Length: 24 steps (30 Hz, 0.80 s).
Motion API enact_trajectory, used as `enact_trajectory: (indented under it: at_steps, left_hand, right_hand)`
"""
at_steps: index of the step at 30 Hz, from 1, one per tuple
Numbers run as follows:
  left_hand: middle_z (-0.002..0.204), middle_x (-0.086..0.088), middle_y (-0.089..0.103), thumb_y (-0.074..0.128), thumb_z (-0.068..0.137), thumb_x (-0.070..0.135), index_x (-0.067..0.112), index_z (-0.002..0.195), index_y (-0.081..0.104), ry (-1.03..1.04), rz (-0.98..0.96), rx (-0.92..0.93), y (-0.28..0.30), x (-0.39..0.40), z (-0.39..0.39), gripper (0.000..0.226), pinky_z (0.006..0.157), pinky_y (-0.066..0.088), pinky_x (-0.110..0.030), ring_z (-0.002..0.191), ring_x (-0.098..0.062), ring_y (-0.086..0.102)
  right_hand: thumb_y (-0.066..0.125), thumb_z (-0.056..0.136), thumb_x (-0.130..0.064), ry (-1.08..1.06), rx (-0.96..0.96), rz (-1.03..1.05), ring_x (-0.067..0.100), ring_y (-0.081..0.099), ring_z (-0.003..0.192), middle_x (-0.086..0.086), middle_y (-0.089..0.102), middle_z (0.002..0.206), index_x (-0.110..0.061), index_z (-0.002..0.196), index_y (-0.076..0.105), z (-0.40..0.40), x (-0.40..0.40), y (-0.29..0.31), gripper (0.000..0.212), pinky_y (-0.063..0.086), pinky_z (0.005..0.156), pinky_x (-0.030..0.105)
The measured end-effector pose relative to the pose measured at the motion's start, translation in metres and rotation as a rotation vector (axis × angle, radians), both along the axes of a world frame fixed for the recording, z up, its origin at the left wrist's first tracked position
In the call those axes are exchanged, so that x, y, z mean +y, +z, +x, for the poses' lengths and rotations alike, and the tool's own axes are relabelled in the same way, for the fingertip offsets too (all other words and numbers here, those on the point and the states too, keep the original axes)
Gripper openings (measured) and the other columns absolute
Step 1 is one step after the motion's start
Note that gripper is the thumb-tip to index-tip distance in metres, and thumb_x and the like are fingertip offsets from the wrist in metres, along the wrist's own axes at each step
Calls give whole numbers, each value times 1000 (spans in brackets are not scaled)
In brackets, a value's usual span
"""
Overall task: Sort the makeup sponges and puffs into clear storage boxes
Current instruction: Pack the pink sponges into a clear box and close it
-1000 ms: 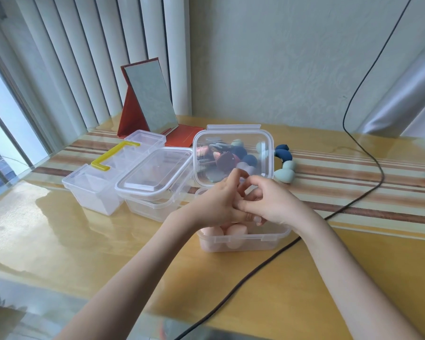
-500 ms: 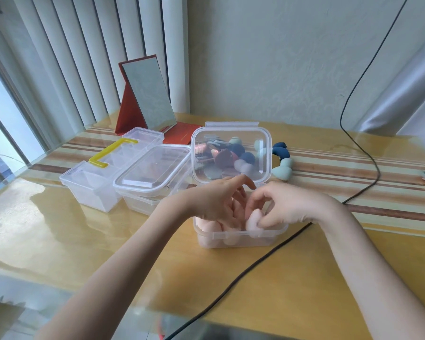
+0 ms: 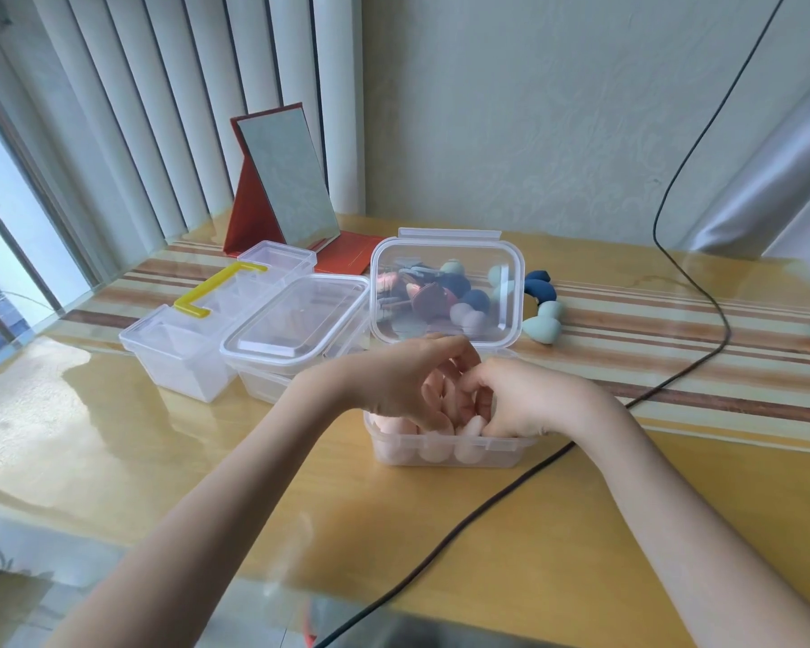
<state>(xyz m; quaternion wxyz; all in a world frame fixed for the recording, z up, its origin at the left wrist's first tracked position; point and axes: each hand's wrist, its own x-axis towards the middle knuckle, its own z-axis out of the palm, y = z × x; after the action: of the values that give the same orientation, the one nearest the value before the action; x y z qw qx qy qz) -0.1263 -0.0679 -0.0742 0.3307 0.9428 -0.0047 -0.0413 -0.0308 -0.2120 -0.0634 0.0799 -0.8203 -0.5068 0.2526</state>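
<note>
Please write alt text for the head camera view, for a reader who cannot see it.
A person's left hand and right hand reach together into an open clear box of pink sponges on a wooden table. Behind the box's raised lid lie mixed-colour sponges; two other clear boxes and a red folding mirror stand to the left.

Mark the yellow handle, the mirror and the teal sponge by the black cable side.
yellow handle [image 3: 207, 297], head view, middle of its long bar.
mirror [image 3: 286, 180], head view, centre of the glass.
teal sponge [image 3: 541, 328], head view, its rounded body.
</note>
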Motion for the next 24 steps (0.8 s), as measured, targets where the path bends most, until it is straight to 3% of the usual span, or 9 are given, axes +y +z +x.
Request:
enact_trajectory:
  at_steps: [4,7,11,16,20,24]
  left_hand:
    - [94,15,59,80,68,8,26,100,60,31,12,-60,3,11,-17,42,73,48,-15,81,1,57]
    - [83,13,68,79,72,10,22,92,69,27,86,41,6,14,-23,25,65,45,-7,71,5,59]
    - [86,12,70,76,75,14,21,97,70,9,177,96,10,12,-22,23,69,50,-11,74,3,62]
    - [85,9,72,66,73,-3,22,88,72,20,250,166,19,15,-23,31,69,53,-19,76,-4,66]
    - [90,12,70,62,79,9,36,96,74,7,388,216,20,12,-22,34,77,54,-27,76,-4,60]
    - [105,6,64,47,90,14,36,103,69,-31,458,286,16,6,-17,34,91,48,-36,97,-16,57]
  right_hand:
    - [62,78,-13,-2,7,15,11,47,65,-9,52,73,-22,83,64,3,-2,0,10,40,58,23]
    - [65,77,-13,18,18,29,10,49,70,-11,51,74,-19,86,66,3,-2,1,11,42,60,22]
    - [65,77,-14,23,23,27,9,49,71,-8,54,80,-21,90,67,4,-2,0,14,42,60,20]
    - [62,78,-11,35,21,7,11,47,69,-5,53,81,-25,84,62,5,-1,-2,16,42,60,23]
    - [65,76,-13,27,51,38,10,49,71,-3,56,82,-23,86,64,6,-2,-3,14,45,63,25]
    - [65,77,-13,36,66,32,9,50,73,-2,58,84,-21,91,65,7,-1,-4,16,46,66,26]
